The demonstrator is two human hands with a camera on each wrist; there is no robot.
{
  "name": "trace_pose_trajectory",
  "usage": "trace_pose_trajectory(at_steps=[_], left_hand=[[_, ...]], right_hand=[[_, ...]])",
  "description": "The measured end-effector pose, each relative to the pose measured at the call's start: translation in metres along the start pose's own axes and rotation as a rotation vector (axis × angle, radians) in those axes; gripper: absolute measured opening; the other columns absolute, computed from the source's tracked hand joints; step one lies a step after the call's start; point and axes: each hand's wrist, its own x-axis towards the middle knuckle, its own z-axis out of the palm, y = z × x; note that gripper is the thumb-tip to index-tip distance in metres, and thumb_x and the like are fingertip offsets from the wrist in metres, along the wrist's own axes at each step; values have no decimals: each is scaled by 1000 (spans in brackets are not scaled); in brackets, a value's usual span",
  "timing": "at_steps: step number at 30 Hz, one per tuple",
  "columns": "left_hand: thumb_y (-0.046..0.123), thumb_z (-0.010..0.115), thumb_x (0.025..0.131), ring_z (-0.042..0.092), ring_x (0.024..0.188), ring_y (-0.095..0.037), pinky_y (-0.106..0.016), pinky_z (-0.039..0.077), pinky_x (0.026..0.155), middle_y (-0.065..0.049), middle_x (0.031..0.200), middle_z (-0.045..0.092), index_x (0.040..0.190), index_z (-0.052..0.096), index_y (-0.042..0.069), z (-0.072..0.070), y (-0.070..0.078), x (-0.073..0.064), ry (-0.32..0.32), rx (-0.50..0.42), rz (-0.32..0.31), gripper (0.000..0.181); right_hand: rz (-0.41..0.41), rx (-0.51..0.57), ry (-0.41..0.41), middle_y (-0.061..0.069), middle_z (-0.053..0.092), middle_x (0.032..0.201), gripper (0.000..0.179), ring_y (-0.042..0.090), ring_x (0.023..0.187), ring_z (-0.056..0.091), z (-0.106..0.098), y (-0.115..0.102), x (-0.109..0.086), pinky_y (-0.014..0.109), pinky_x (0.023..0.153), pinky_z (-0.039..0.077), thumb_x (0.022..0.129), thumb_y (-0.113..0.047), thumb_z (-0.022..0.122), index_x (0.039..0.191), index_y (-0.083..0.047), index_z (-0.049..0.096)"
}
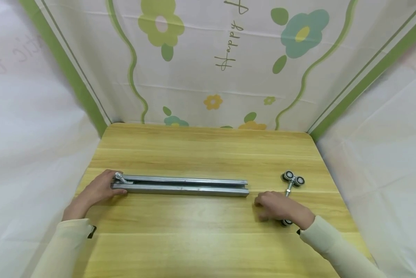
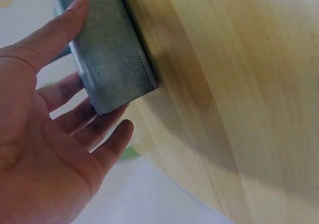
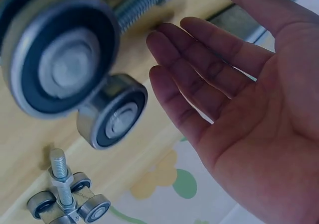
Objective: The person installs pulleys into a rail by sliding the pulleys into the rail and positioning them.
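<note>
A long metal channel rail (image 1: 194, 191) lies across the table, its slot facing up. A threaded bolt (image 1: 119, 177) stands tilted in its left end. My left hand (image 1: 102, 190) grips that end, with the thumb (image 2: 70, 25) along the near side and the fingers behind. My right hand (image 1: 279, 206), fingers loosely bent and holding nothing, hovers right of the rail's other end. Beside it are two roller trolleys with bolts. The farther trolley (image 3: 65, 194) shows several small wheels; the nearer trolley (image 3: 65, 59) looms large, partly hidden by my right wrist in the head view.
The wooden table (image 1: 201, 150) has rounded far corners. A white curtain (image 1: 194, 77) printed with flowers hangs behind it, and white cloth (image 1: 385, 154) borders both sides.
</note>
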Motion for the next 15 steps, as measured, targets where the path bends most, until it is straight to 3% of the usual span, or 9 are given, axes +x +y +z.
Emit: trace_pose_trajectory(at_steps=[6,15], left_hand=[[28,91,84,53,124,-63,-73,45,103,-45,133,55,136,55,-18,1,-1,1,0,-4,-11,79],[29,90,84,53,123,-64,-74,45,102,-46,133,53,137,55,-18,3,-1,1,0,-14,-17,80]], right_hand=[[-30,-29,-1,-10,36,72,32,6,64,28,6,-2,-7,25,57,24,79,-13,86,74,-11,54],[-42,-98,48,-13,52,72,31,5,62,42,18,-2,-19,26,54,41,71,8,78,75,-18,62]])
